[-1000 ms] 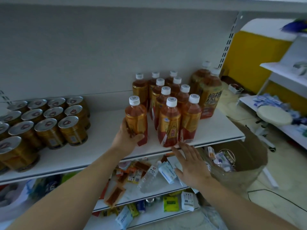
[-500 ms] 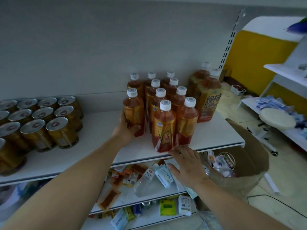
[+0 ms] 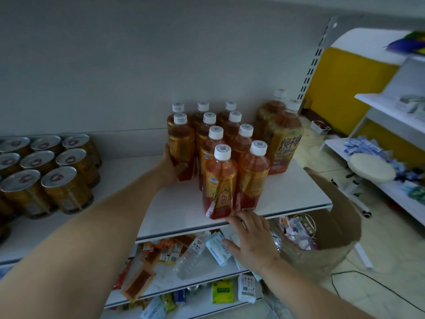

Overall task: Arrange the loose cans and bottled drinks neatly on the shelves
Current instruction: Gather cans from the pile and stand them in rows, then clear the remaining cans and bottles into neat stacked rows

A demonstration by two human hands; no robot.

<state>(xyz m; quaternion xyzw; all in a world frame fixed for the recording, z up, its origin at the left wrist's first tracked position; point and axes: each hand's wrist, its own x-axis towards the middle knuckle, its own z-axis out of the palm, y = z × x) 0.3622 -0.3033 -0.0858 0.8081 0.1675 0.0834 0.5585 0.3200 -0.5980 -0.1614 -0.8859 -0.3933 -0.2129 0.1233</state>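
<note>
Several amber tea bottles with white caps stand in rows on the white shelf. My left hand grips the lower part of the tea bottle at the left of the group, just in front of the back row. My right hand rests at the shelf's front edge, fingers spread, fingertips at the base of the front bottle. Two larger tea bottles stand to the right of the group. Gold cans with silver lids stand in rows at the left.
A clear water bottle lies on the lower shelf among packets and sachets. An open cardboard box with small goods stands on the floor at the right. A white stool and another shelf unit are further right.
My left hand has pushed the gripped bottle back along the shelf to the left of the group. My right hand has risen to the shelf edge and touches the front bottle.
</note>
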